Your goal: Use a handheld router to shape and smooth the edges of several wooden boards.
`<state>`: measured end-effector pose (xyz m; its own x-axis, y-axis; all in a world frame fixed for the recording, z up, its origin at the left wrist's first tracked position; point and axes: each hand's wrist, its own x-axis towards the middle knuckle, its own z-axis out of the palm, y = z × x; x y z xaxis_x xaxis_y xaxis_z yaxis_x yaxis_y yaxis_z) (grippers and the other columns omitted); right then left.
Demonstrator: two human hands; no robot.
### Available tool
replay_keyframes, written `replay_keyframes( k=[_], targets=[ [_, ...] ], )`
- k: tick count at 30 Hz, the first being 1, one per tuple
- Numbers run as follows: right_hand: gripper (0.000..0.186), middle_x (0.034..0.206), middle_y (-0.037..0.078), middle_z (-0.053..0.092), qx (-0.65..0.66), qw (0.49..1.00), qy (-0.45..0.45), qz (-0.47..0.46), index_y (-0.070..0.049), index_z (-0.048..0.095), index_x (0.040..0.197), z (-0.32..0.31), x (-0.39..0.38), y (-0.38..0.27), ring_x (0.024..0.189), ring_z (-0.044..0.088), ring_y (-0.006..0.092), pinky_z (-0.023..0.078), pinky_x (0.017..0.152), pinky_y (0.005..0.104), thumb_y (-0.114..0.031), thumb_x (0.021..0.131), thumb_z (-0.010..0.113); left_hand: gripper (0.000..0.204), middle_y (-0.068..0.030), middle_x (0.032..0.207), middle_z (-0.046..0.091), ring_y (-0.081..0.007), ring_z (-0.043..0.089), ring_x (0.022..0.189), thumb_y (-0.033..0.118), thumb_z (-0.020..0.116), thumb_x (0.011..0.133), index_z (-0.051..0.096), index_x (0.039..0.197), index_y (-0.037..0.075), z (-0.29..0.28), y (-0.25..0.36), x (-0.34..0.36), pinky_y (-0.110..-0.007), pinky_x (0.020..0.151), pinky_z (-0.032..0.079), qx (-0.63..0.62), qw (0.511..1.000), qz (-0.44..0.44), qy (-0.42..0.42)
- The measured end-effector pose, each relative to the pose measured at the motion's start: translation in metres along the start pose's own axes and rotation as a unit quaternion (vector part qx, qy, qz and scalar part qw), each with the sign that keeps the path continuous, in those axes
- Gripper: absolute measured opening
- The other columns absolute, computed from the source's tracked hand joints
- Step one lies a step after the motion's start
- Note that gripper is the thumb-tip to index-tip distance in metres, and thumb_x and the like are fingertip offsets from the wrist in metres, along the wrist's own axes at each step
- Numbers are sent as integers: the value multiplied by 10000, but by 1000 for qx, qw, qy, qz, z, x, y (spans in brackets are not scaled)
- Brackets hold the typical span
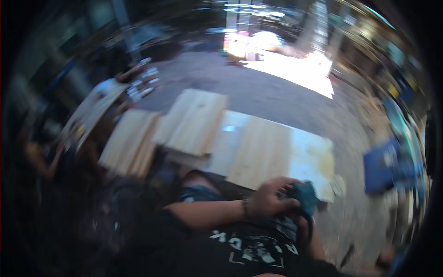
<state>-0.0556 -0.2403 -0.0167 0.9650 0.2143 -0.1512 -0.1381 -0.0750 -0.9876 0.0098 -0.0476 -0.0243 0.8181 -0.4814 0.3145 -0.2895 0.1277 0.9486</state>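
Close to my body, my left hand [272, 198], with a dark band at the wrist, is closed on a teal hand tool [304, 197]. Motion blurs the tool, so its exact kind cannot be made out. My right hand [302, 225] is just below it, largely hidden by the tool and my left hand; its fingers do not show clearly. Beyond my hands a wide pale wooden board [258, 150] lies on a white-topped table [311, 150], near the table's right end.
Stacked boards [196, 120] stand left of the table's middle, with another stack [129, 141] farther left. A person [44, 159] is beside a long workbench [94, 108] at the left. A blue bin [382, 165] stands on the floor at the right. Bright sunlight falls on the far floor.
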Motion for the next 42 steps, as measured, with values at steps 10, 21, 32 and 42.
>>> replay_keyframes(
  k=[10,21,32,42],
  targets=[
    [549,1367,140,594,92,894,-433,73,-62,497,1424,114,114,-71,1264,585,322,545,985,500,-224,927,663,607,-183,1114,683,-334,681,1002,375,800,805,638,1253,-1,17,6,-4,-414,891,548,73,985,64,145],
    [591,1364,121,586,171,824,-538,55,-66,483,1437,136,103,-77,1249,584,289,532,987,460,-230,914,705,662,-187,1096,669,-337,668,972,461,811,804,625,1224,-15,12,-10,-6,-421,881,528,84,976,100,173],
    [637,1362,102,578,257,807,-531,0,-69,469,1449,120,104,-70,1233,582,257,519,990,420,-236,901,747,711,-165,1159,662,-309,661,1027,547,790,829,635,1252,-3,16,4,-3,-411,905,538,26,994,51,91],
    [680,1360,85,571,376,881,-283,-41,-72,457,1460,46,116,-15,1220,581,227,508,992,383,-241,889,785,498,-157,1160,641,-211,697,884,147,800,892,606,1350,125,4,4,9,-331,718,605,-258,949,-183,9]
  ],
)
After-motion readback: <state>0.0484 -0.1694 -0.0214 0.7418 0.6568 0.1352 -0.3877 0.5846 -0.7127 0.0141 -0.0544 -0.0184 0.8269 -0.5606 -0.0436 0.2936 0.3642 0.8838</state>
